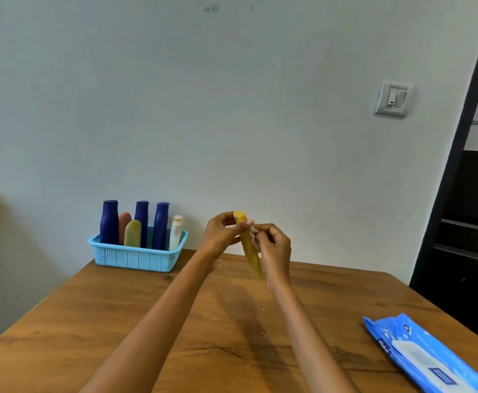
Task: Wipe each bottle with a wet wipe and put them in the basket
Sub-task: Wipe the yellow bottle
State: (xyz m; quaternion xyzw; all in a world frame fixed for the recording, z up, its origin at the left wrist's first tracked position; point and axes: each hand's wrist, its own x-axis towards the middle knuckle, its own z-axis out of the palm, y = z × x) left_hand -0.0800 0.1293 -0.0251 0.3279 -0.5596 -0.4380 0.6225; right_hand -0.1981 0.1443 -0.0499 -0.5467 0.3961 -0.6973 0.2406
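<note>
Above the wooden table (175, 321), we hold the yellow bottle (250, 251) upright, well right of the basket (135, 258).
Our left hand (220, 235) clamps its cap end; our right hand (274, 251) presses the wet wipe (254, 236) against its side. We should turn it fully. A pale wall (232, 109) stands behind.

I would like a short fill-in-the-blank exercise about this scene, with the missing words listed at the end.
1. Both hands hold a ____ bottle above the table.
2. The basket holding the other bottles is light ____.
3. Among them stand ____ dark blue bottles.
4. The blue wipes pack lies near the person's ____ arm.

Missing words: yellow; blue; three; right
</note>
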